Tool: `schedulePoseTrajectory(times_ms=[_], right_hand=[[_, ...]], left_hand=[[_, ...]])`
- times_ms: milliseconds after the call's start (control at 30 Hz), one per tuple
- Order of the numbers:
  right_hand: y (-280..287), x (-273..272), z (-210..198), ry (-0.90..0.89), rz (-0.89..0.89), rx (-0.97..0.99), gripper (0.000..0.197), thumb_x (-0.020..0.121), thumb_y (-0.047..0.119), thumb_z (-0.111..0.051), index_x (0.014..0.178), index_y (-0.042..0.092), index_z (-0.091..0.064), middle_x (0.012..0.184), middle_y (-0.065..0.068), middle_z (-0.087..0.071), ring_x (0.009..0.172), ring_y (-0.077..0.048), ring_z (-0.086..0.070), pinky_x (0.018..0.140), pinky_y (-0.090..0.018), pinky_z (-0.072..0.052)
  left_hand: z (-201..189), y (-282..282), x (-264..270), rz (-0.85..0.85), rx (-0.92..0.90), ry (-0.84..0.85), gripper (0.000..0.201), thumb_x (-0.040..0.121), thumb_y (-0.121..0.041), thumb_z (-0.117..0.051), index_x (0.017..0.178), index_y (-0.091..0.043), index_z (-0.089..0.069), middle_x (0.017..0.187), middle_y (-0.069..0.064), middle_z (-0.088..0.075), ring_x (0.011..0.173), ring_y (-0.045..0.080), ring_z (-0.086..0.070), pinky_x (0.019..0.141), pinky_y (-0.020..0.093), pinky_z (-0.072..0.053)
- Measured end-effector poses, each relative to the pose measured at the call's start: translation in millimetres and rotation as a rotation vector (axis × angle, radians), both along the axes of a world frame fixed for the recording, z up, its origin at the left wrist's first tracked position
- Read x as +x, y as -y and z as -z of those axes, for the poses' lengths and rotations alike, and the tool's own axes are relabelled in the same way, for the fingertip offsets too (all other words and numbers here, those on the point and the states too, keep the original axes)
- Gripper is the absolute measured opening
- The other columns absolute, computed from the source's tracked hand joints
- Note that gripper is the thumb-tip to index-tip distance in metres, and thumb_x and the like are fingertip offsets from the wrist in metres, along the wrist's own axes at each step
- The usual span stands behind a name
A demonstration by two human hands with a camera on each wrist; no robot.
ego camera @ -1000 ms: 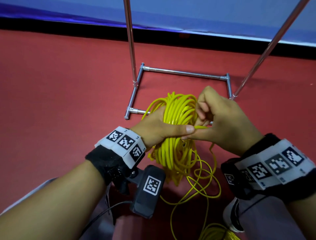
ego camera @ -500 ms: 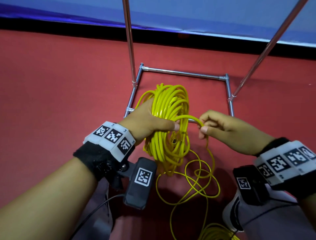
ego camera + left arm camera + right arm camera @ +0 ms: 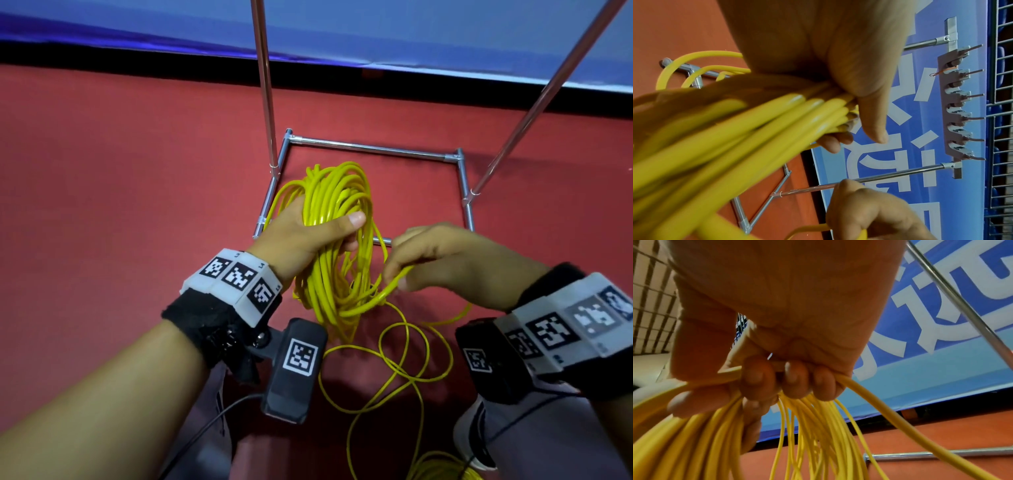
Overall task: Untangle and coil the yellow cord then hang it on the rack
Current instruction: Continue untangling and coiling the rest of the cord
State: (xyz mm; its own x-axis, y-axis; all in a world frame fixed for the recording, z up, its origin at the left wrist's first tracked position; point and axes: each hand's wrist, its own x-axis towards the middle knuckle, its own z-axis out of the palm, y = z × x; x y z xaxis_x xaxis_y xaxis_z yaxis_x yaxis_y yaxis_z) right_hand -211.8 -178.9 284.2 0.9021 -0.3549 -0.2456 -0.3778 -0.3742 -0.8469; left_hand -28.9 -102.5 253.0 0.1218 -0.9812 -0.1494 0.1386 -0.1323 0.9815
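My left hand (image 3: 339,233) grips a thick coil of yellow cord (image 3: 334,195), thumb across the bundle, held above the rack's chrome base frame (image 3: 373,148). The left wrist view shows the same hand (image 3: 863,104) curled round the bunched strands (image 3: 760,129). My right hand (image 3: 400,275) is just right of the coil and pinches a single strand that runs from the coil's lower part. From the right wrist, its fingers (image 3: 791,378) are curled over that strand (image 3: 881,405). Loose loops (image 3: 411,356) trail on the red floor below. The rack's hook bar (image 3: 955,105) stands high on two uprights.
Two chrome uprights (image 3: 263,85) (image 3: 548,89) rise from the base in front of a blue banner (image 3: 342,31). More slack cord (image 3: 442,469) lies by my shoe (image 3: 472,435) at the bottom right. Red floor (image 3: 120,205) spreads to the left.
My right hand left the coil, drew one strand out to the right, then slid lower along it. My left hand kept its grip on the coil and rose slightly.
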Motion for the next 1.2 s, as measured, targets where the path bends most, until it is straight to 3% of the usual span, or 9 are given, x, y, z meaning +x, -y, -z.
schedulePoseTrajectory(times_ms=[167,233,367,600,700,867,1033,1100,1200], right_hand=[[3.0,-1.3,-3.4,-0.097,0.020,0.111,0.012,0.051,0.020,-0.057,0.055,0.016,-0.068,0.064,-0.011,-0.061,0.061,-0.011,-0.054,0.058,-0.023,-0.041],[7.5,-6.0,-3.6,-0.166,0.010,0.060,0.017,0.054,0.017,-0.050,0.055,0.006,-0.063,0.056,-0.003,-0.058,0.055,-0.004,-0.051,0.057,-0.017,-0.039],[3.7,-8.6,5.8,-0.355,-0.080,-0.066,0.014,0.059,0.027,-0.046,0.050,0.021,-0.055,0.044,0.012,-0.049,0.049,-0.004,-0.044,0.053,-0.017,-0.035],[-22.4,15.4,1.5,-0.064,-0.156,-0.043,0.021,0.069,0.019,-0.053,0.075,0.010,-0.070,0.066,0.003,-0.059,0.060,-0.003,-0.051,0.060,-0.018,-0.039],[-16.4,15.1,5.2,0.109,0.004,-0.196,0.011,0.075,0.019,-0.061,0.082,0.026,-0.065,0.065,0.004,-0.056,0.057,-0.003,-0.045,0.058,-0.018,-0.038],[-9.8,13.0,12.5,0.246,0.282,-0.215,0.031,0.070,0.016,-0.081,0.077,0.021,-0.052,0.060,0.007,-0.050,0.056,-0.016,-0.045,0.057,-0.027,-0.041],[-8.8,13.5,3.4,0.335,0.400,-0.326,0.047,0.056,0.021,-0.086,0.069,0.024,-0.040,0.063,0.011,-0.063,0.055,-0.006,-0.053,0.054,-0.015,-0.043],[-7.4,13.3,-3.0,0.350,0.424,-0.397,0.054,0.055,0.021,-0.087,0.067,0.026,-0.035,0.066,0.006,-0.065,0.058,-0.010,-0.057,0.054,-0.015,-0.044],[-7.6,15.9,-7.7,0.338,0.393,-0.513,0.058,0.054,0.031,-0.088,0.066,0.025,-0.032,0.066,0.004,-0.062,0.061,-0.013,-0.052,0.054,-0.019,-0.041]], left_hand=[[0.8,1.8,2.8,-0.038,0.037,-0.059,0.017,0.080,-0.023,-0.066,0.082,-0.010,-0.056,0.068,0.002,-0.058,0.060,0.012,-0.061,0.058,0.024,-0.050],[-0.4,2.1,5.8,-0.085,0.062,-0.098,0.016,0.088,-0.019,-0.065,0.079,-0.010,-0.057,0.067,0.003,-0.057,0.057,0.011,-0.060,0.055,0.023,-0.050],[-0.4,2.8,7.2,-0.152,0.053,-0.110,0.018,0.093,-0.020,-0.059,0.079,-0.010,-0.057,0.067,0.003,-0.058,0.057,0.012,-0.060,0.057,0.027,-0.051],[2.6,5.4,6.7,-0.222,-0.017,-0.036,0.015,0.078,-0.024,-0.069,0.078,-0.011,-0.061,0.070,0.006,-0.062,0.070,0.021,-0.061,0.063,0.029,-0.052],[2.3,3.3,6.1,-0.157,-0.027,0.012,0.015,0.078,-0.030,-0.064,0.069,-0.018,-0.062,0.067,0.004,-0.061,0.071,0.025,-0.058,0.064,0.031,-0.050],[-2.0,0.9,0.0,-0.028,-0.002,-0.036,0.033,0.075,-0.043,-0.064,0.083,-0.011,-0.057,0.065,-0.002,-0.060,0.061,0.011,-0.061,0.056,0.021,-0.050],[-2.9,-0.5,-9.5,0.109,-0.065,-0.021,0.071,0.060,-0.030,-0.075,0.113,0.010,-0.050,0.100,0.023,-0.058,0.092,0.027,-0.056,0.084,0.042,-0.049],[-0.8,-1.2,-12.5,0.156,-0.047,0.012,0.074,0.056,-0.025,-0.080,0.118,0.003,-0.051,0.109,0.025,-0.062,0.097,0.024,-0.059,0.090,0.044,-0.050],[0.1,-2.7,-13.8,0.213,-0.019,0.070,0.059,0.053,-0.015,-0.083,0.106,-0.014,-0.057,0.090,0.005,-0.066,0.082,0.012,-0.062,0.075,0.030,-0.055]])
